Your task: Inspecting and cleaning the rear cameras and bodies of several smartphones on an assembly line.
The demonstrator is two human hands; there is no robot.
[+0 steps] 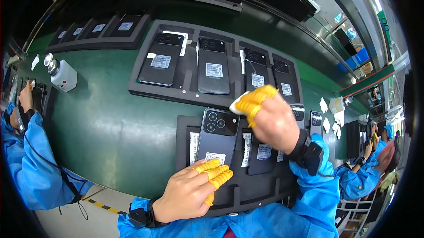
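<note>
A dark smartphone [216,143] with a large camera block lies back side up, at the left of the near black foam tray [182,127]. My left hand [185,194], with ribbed yellow finger cots, grips its lower end over the white label. A small white wipe [236,105] is pinched in my right hand [274,116], which also wears yellow finger cots. The wipe is at the phone's upper right corner, by the camera block; whether it touches is unclear. My right hand partly covers a second smartphone [260,161] in the tray.
Beyond lies another foam tray [176,95] with several labelled phones, and a third tray [95,44] is at the far left. A white pump bottle [65,77] stands on the green table [106,127]. White scraps [327,125] lie at right. Co-workers' blue sleeves [42,167] show both sides.
</note>
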